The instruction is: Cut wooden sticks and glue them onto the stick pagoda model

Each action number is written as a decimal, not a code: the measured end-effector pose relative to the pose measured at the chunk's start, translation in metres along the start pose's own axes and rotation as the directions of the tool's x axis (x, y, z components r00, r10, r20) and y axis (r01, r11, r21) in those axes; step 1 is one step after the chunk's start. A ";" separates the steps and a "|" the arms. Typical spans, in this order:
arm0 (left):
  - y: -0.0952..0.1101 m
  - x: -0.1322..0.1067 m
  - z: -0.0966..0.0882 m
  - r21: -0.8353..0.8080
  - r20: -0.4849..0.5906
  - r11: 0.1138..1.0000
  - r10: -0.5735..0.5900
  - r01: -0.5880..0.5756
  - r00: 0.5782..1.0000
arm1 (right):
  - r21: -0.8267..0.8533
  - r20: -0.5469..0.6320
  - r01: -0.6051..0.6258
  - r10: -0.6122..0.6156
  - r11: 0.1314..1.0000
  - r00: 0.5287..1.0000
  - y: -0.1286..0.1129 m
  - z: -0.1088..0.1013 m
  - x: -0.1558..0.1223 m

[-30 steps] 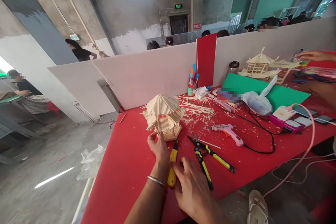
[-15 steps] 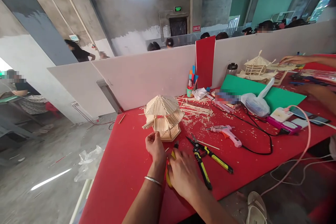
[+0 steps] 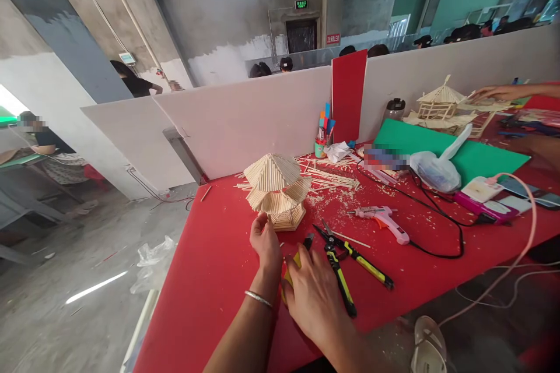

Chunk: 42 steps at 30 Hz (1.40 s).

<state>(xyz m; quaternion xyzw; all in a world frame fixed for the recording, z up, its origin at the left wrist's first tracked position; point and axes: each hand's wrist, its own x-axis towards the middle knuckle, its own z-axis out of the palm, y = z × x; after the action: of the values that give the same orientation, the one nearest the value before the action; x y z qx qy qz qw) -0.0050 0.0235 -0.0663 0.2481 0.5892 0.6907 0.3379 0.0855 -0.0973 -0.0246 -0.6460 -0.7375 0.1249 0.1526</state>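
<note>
A small pavilion model (image 3: 275, 178) made of thin wooden sticks stands on the red tabletop, with two tiers of roof over a many-sided base. My left hand (image 3: 265, 245) is closed in a pinch at its near left edge, below the lower roof; the exact spot between the fingertips is hidden. Beneath my right hand (image 3: 312, 291) lies a yellow utility knife (image 3: 289, 274) with a dark tip, and the fingers curl over it. Just right of that hand, black-and-yellow pliers (image 3: 336, 268) lie with their handles spread.
A pink glue gun (image 3: 382, 221) lies to the right, its black cord trailing. Loose sticks (image 3: 330, 178) and shavings spread behind the pliers. Farther right are a green board (image 3: 490, 151), a plastic bag (image 3: 435, 170) and a purple power strip (image 3: 485, 207). A white partition (image 3: 254, 111) borders the back.
The pavilion model has turned, so its lower roof now covers the front where a gap showed. My left hand stays at its edge; the right hand remains on the knife. The view has shifted slightly.
</note>
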 end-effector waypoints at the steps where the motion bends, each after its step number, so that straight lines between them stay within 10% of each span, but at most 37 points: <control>1: 0.000 0.000 0.000 0.009 0.007 1.000 0.002 -0.002 1.000 | 0.023 0.019 0.019 -0.019 1.000 1.000 -0.001 0.000 -0.004; 30: -0.009 -0.010 0.001 0.044 0.159 0.998 0.029 -0.037 0.987 | -0.060 -0.227 0.047 -0.060 0.997 0.972 0.029 0.013 0.022; 42: 0.010 0.002 -0.003 0.057 0.022 0.998 0.014 -0.015 1.000 | -0.053 -0.063 -0.121 0.117 0.991 0.991 0.055 -0.021 0.037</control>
<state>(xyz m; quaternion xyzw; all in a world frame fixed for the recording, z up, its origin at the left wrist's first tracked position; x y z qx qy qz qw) -0.0100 0.0226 -0.0569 0.2692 0.6031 0.6734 0.3320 0.1401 -0.0540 -0.0239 -0.6964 -0.6959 0.0934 0.1483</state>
